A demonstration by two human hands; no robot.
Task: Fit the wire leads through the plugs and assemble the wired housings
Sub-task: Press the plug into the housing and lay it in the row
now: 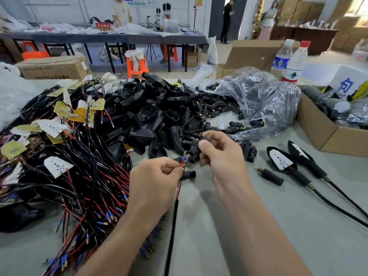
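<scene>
At the middle of the surface (258, 226), head view: the left hand (153, 184) pinches a pair of wire leads (184, 161) just below their blue-sleeved metal tips, and the right hand (223, 156) holds a black plug (194, 154) right against those tips.
Fingers: the left ones are curled tight on the leads; the right thumb and fingers are wrapped round the plug.
Cable: the leads' black cable (173, 226) hangs from the left hand toward the near edge.
Done: two finished housings (282, 161) lie to the right, with light boards seated, plugs fitted and cords trailing away.
Left to do: a large tangle of wired boards (69, 156) on the left, a heap of empty housings (155, 110) behind the hands, and a clear bag (258, 100) spilling plugs; by that measure the job is near its start.
Step in hand: threading the leads, with housing assembly to follow for this piece.
Hard to make out: whether the tips have entered the plug's bore, since the right thumb covers the mouth; they look just outside it.
Cut off: the finished cords run out at the right edge and the tangle at the left; a spare plug (269, 176) lies apart on the surface.
</scene>
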